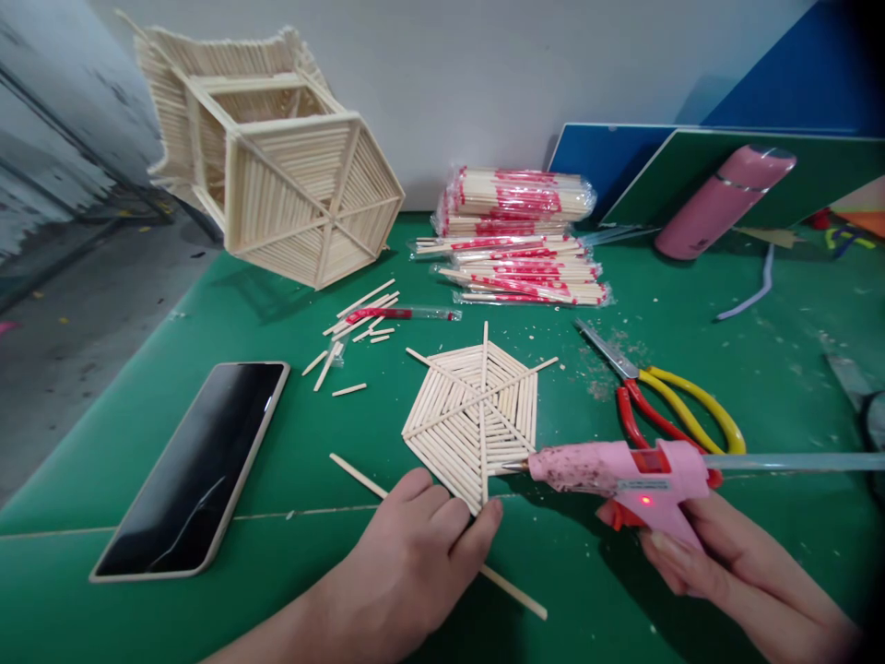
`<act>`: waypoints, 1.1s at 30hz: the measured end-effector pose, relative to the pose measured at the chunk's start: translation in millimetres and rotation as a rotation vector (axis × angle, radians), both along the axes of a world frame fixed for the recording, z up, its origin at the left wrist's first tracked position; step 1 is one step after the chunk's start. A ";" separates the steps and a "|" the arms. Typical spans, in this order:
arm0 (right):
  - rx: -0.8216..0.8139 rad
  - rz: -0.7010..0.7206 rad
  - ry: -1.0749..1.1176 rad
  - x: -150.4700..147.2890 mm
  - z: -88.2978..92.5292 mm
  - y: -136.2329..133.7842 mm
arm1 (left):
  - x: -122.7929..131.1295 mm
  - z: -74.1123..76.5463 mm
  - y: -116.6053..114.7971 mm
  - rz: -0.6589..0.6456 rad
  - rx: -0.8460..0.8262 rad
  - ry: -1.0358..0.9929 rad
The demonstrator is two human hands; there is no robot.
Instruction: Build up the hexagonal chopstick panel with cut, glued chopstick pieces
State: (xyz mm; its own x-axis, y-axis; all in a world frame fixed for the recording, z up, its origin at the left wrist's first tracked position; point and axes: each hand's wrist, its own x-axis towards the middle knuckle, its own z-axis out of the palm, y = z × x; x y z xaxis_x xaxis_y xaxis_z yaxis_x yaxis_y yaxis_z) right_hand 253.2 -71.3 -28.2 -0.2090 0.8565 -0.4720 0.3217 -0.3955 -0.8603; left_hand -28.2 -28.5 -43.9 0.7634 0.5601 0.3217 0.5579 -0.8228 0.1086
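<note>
Stick panel: a flat hexagon of slim, pale wooden sticks laid in concentric rows under crossing spokes, mid-table, just beyond the left hand.
Left hand: fingers curled in, thumb and forefinger at the panel's near corner; a loose round stick runs beneath, though whether it is gripped I cannot tell.
Right hand: wrapped around the handle of a pink plastic glue gun, brown-stained towards its metal nozzle, which sits at the panel's near right edge.
Far left: a ribbed stick structure with a hexagonal face.
Far middle: stick bundles in glossy clear-and-red film.
Right: steel cutters with smooth red and yellow handles.
Near left: a glossy black phone.
</note>
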 end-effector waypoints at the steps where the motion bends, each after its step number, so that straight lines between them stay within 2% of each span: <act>1: -0.007 0.002 -0.002 -0.5 0.4 0.4 | -0.2 -0.6 -0.2 0.004 -0.002 0.000; 7: -0.011 -0.034 -0.003 -2.1 2.1 2.1 | -1.3 -2.8 -1.2 -0.004 -0.013 0.008; 21: 0.034 0.021 -0.097 -2.8 7.0 5.5 | 0.1 -1.4 -0.6 0.022 -0.012 -0.004; 33: 0.051 0.015 -0.181 -1.7 6.7 6.8 | 1.3 -0.9 -0.7 0.039 -0.047 -0.026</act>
